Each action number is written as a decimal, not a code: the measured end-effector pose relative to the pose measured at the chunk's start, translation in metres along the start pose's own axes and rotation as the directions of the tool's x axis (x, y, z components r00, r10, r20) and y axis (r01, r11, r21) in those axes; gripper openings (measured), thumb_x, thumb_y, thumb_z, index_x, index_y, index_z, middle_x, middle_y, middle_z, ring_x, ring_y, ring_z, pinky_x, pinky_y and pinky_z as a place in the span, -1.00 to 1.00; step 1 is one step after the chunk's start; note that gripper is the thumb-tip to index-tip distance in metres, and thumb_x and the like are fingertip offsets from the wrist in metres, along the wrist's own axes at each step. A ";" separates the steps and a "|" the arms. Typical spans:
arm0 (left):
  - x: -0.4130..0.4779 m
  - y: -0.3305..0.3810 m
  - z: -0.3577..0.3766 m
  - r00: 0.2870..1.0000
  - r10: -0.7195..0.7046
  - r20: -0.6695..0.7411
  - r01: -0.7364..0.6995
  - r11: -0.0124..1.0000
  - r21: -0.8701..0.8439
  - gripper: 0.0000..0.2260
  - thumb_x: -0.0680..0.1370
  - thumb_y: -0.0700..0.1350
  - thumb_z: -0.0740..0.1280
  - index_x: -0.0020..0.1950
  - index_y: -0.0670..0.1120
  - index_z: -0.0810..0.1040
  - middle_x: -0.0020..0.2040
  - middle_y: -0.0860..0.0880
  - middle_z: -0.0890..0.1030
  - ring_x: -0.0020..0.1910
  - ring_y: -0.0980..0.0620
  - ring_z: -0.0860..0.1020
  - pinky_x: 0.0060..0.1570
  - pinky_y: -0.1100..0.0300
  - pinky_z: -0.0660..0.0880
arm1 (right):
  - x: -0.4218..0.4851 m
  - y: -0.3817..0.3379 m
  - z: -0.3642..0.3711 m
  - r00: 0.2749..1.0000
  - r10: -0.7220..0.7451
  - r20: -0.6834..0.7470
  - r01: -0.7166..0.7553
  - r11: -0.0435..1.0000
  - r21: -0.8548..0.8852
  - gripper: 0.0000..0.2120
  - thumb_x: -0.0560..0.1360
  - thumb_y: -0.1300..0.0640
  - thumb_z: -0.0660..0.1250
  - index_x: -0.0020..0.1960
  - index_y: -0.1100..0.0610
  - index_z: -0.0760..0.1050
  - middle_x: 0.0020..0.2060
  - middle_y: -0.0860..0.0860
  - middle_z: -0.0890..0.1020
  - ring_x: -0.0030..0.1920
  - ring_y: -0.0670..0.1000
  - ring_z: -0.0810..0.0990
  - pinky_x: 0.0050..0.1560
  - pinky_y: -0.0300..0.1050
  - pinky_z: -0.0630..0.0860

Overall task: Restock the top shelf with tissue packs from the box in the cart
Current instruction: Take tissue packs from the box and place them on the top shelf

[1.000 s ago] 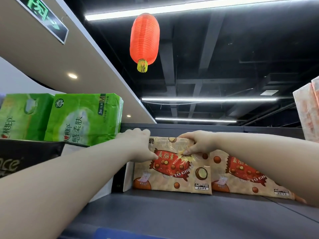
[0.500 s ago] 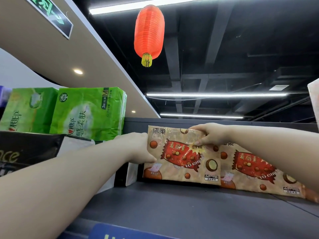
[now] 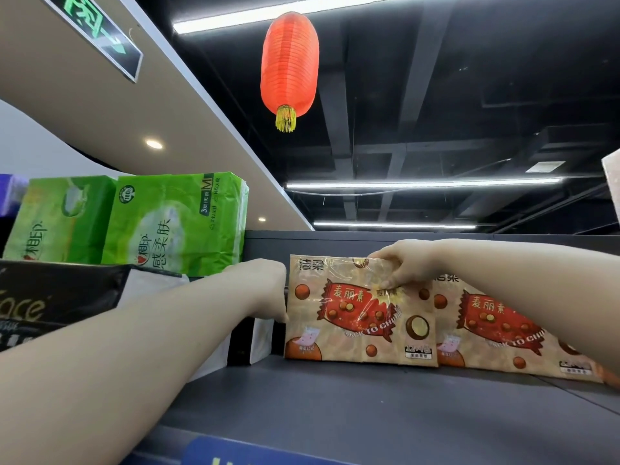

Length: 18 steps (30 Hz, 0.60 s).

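A tan tissue pack with a red candy picture [image 3: 355,317] stands upright on the dark grey top shelf [image 3: 335,407]. My right hand [image 3: 399,263] grips its top right corner, fingers curled over the edge. My left hand [image 3: 265,290] is against the pack's left side, with the fingers hidden behind the pack's edge. A second pack of the same kind [image 3: 503,333] stands right beside it on the right, partly behind my right forearm. The cart and its box are out of view.
Two green tissue packs [image 3: 174,226] sit on top of black and white packs [image 3: 60,307] at the left. A red lantern [image 3: 290,65] hangs overhead. Another tan pack's edge [image 3: 612,186] shows at the far right. The shelf's back rail [image 3: 335,241] runs behind.
The held pack has slid to the right until it stands against the second pack. My left hand has gone from its top edge to its left side. The view has tilted slightly.
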<state>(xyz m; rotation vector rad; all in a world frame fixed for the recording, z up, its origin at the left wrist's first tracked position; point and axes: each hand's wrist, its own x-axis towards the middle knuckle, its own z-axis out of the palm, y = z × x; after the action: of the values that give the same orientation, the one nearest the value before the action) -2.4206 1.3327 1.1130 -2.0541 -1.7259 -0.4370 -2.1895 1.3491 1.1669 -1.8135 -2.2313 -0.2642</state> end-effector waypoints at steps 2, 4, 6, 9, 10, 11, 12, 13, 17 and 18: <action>0.000 0.001 0.001 1.000 0.006 0.007 -0.006 1.000 0.009 -0.67 0.43 0.06 0.43 0.02 -0.06 0.39 0.13 -0.04 0.54 0.11 -0.07 0.53 0.01 0.11 0.51 | 0.000 -0.003 0.001 1.000 0.000 -0.009 -0.001 1.000 -0.031 -0.44 0.52 0.09 0.34 0.47 -0.02 0.24 0.26 -0.01 0.49 0.27 0.05 0.45 0.24 -0.04 0.45; 0.001 0.001 0.002 1.000 0.008 0.006 -0.008 1.000 0.011 -0.67 0.43 0.06 0.43 0.01 -0.06 0.39 0.12 -0.04 0.54 0.11 -0.07 0.53 0.02 0.11 0.51 | 0.000 -0.005 0.005 1.000 0.002 -0.028 -0.003 0.999 -0.048 -0.44 0.53 0.07 0.33 0.47 -0.01 0.24 0.28 -0.01 0.48 0.29 0.05 0.44 0.27 -0.03 0.43; 0.001 0.000 0.003 1.000 0.009 0.003 -0.009 1.000 0.004 -0.66 0.42 0.07 0.43 0.02 -0.06 0.40 0.12 -0.04 0.54 0.10 -0.07 0.53 0.03 0.09 0.52 | 0.002 -0.005 0.009 0.999 0.006 -0.041 -0.008 0.999 -0.049 -0.45 0.52 0.06 0.34 0.47 -0.01 0.25 0.27 -0.01 0.49 0.28 0.05 0.45 0.28 -0.02 0.43; 0.002 0.001 0.005 1.000 0.009 -0.001 -0.009 1.000 0.005 -0.66 0.42 0.09 0.43 0.01 -0.05 0.39 0.12 -0.02 0.54 0.10 -0.06 0.53 0.03 0.09 0.53 | -0.001 -0.004 0.003 1.000 0.021 -0.014 -0.021 0.999 -0.029 -0.44 0.51 0.06 0.36 0.46 -0.02 0.26 0.25 -0.01 0.50 0.25 0.05 0.47 0.24 -0.02 0.47; 0.003 0.001 0.005 1.000 0.007 -0.004 -0.007 1.000 0.006 -0.66 0.42 0.09 0.43 0.02 -0.05 0.39 0.12 -0.02 0.53 0.10 -0.06 0.53 0.03 0.09 0.53 | -0.002 -0.005 -0.002 1.000 0.019 -0.004 -0.020 1.000 -0.025 -0.43 0.50 0.05 0.37 0.46 -0.03 0.27 0.25 -0.01 0.50 0.25 0.05 0.48 0.24 -0.03 0.47; 0.003 0.001 0.005 1.000 0.006 -0.007 -0.006 1.000 0.003 -0.66 0.42 0.09 0.43 0.02 -0.04 0.39 0.13 -0.02 0.53 0.11 -0.06 0.52 0.04 0.09 0.53 | -0.004 -0.006 -0.007 1.000 0.017 0.000 -0.017 0.999 -0.027 -0.43 0.49 0.04 0.37 0.46 -0.03 0.27 0.26 -0.02 0.49 0.25 0.04 0.47 0.24 -0.03 0.45; 0.004 0.001 0.004 1.000 0.006 -0.010 -0.006 1.000 0.000 -0.66 0.42 0.08 0.43 -0.01 -0.04 0.37 0.13 -0.02 0.53 0.11 -0.06 0.52 0.04 0.09 0.52 | -0.007 -0.006 -0.012 1.000 0.019 0.003 -0.019 0.999 -0.032 -0.43 0.49 0.02 0.37 0.45 -0.03 0.28 0.26 -0.02 0.49 0.25 0.04 0.47 0.25 -0.04 0.42; 0.004 0.001 0.004 1.000 0.006 -0.011 -0.006 1.000 -0.003 -0.66 0.42 0.08 0.43 -0.03 -0.03 0.35 0.14 -0.02 0.53 0.12 -0.06 0.52 0.04 0.09 0.52 | -0.009 -0.006 -0.017 1.000 0.025 0.011 -0.025 0.999 -0.034 -0.44 0.49 0.02 0.36 0.45 -0.03 0.28 0.25 -0.01 0.49 0.25 0.04 0.47 0.25 -0.04 0.41; 0.004 0.002 0.003 1.000 0.008 -0.007 -0.008 1.000 0.008 -0.63 0.42 0.10 0.43 -0.02 -0.05 0.34 0.16 -0.03 0.52 0.14 -0.08 0.51 0.05 0.06 0.51 | -0.013 -0.001 -0.022 0.998 0.067 0.021 -0.066 0.997 -0.036 -0.48 0.50 0.08 0.36 0.43 -0.03 0.32 0.14 -0.03 0.51 0.21 0.07 0.50 0.21 0.00 0.48; 0.004 0.002 0.004 1.000 0.008 -0.008 -0.008 1.000 0.012 -0.63 0.42 0.10 0.43 -0.04 -0.05 0.32 0.15 -0.04 0.52 0.13 -0.08 0.51 0.04 0.06 0.51 | -0.013 0.000 -0.020 0.997 0.074 0.012 -0.074 0.997 -0.036 -0.49 0.50 0.09 0.36 0.42 -0.03 0.34 0.11 -0.04 0.51 0.19 0.06 0.51 0.19 0.00 0.50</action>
<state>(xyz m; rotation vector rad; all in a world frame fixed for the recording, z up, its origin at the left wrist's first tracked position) -2.4178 1.3375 1.1112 -2.0477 -1.7106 -0.4311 -2.1856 1.3315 1.1819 -1.9171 -2.1763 -0.2793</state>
